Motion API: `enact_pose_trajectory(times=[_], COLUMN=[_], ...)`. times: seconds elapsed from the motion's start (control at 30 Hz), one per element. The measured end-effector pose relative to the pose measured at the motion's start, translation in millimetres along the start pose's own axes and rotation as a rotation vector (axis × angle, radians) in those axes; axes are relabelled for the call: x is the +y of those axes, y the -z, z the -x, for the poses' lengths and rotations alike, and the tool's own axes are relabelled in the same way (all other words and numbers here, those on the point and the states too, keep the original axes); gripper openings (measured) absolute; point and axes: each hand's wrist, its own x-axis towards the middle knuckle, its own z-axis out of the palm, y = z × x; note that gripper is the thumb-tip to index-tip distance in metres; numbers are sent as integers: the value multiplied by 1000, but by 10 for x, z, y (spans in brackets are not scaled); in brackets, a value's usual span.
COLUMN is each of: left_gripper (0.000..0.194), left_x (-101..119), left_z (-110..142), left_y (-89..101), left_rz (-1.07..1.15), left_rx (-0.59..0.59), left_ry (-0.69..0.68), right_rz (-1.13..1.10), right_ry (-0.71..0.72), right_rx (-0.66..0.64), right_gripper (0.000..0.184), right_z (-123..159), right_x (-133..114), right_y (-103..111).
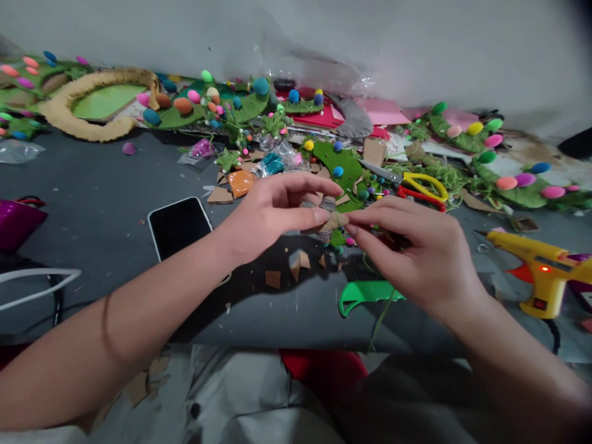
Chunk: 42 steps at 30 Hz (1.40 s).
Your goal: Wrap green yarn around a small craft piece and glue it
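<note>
In the middle of the view, my left hand (272, 213) is closed on a small tan piece (337, 221) that looks like cardboard, its thumb along the top. Grey, yarn-like material (326, 203) shows between the fingers, partly hidden. From the other side, my right hand (416, 246) pinches the far end of the same piece between thumb and forefinger. A green strand (380, 322) hangs below the right hand over the table edge. Under the hands are several cardboard scraps (272, 279) and a green comb-like plastic tool (365, 294).
A yellow glue gun (531, 259) with a lit red light stands at the right. Scissors (423, 185) with yellow and red handles lie behind my right hand. A phone (178, 225) lies at left. Green crescents with coloured pompoms (525, 180) and a tan ring (65, 111) line the back.
</note>
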Motion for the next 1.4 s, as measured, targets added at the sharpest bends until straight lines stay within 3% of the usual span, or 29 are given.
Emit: enact_pose_trajectory(times=[0.13,0.33,0.47,0.7,0.83,1.03,1.17,1.4], left_gripper=[35,44,43,40,35,25,24,23], left_x=[19,26,9,-15,3,1,-22,-26], left_z=[11,55,98,139,140,77,49,33], left_y=[-3,-72,-112,-165,-217,-215,-188,-190], left_rz=[-47,-163,-366,-484,-447,-147,76,376], left_rx=[-161,-258,-189,-76,55,182,208,183], left_ry=[68,118,64,-64,-145,-109,-72,60], right_rz=[-114,-90,-6,-128,-82,277,372,294], right_ry=[-36,-55,-196,-356,-207,117,165,196], right_rx=[-111,-308,-317,-250,-134,-33,-21,40], right_gripper=[14,11,11,10,10,16,20,23], right_z=[-40,-103,-121,-114,-57,68,116,121], right_x=[69,93,15,-183,-202,-169,-156,-75], right_y=[6,57,54,30,-13,-53,-52,-65])
